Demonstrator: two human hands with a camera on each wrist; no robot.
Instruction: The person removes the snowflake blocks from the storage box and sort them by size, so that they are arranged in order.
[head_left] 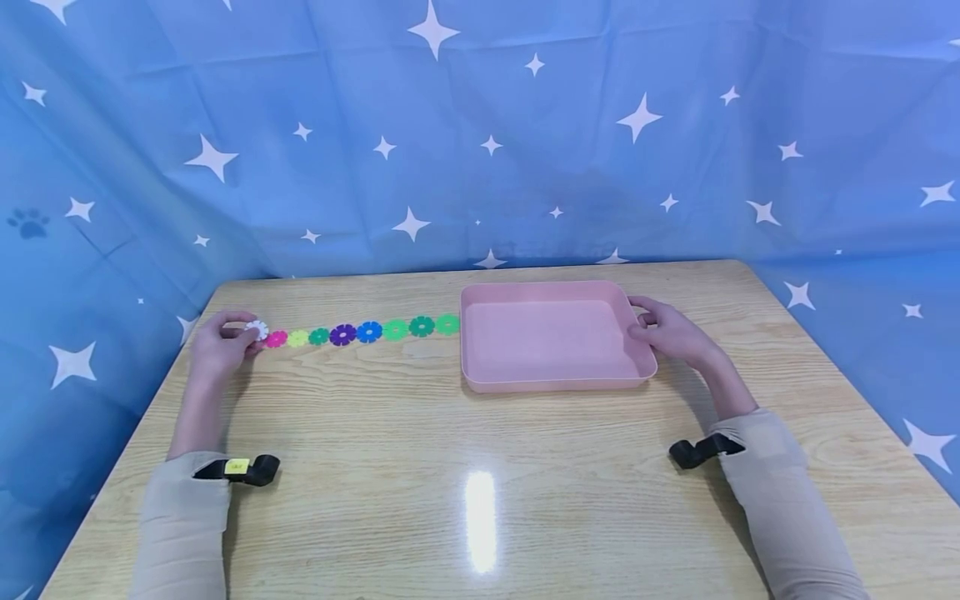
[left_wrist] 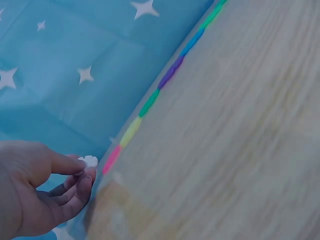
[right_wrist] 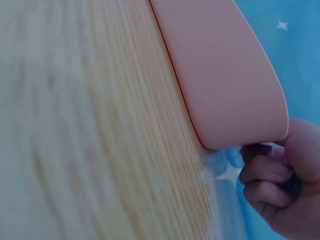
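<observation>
Between thumb and fingers my left hand [head_left: 217, 346] pinches a white notched snowflake disc [head_left: 258, 330], at the left end of a row of similar discs. Beside it lie a pink disc [head_left: 277, 339], a yellow one [head_left: 298, 338] and a dark green one [head_left: 318, 336]. Farther right come a purple disc [head_left: 342, 335], a blue one [head_left: 369, 332] and several green ones [head_left: 422, 326], the last against a pink tray [head_left: 555, 385]. My right hand [head_left: 672, 335] grips the tray's right wall, thumb over the rim; its fingers [right_wrist: 267, 192] curl outside in the right wrist view.
The wooden table [head_left: 360, 467] bears the row and the tray near its far edge. A blue star-patterned cloth [head_left: 480, 183] hangs behind and at both sides. Black straps [head_left: 251, 470] sit on both sleeved forearms.
</observation>
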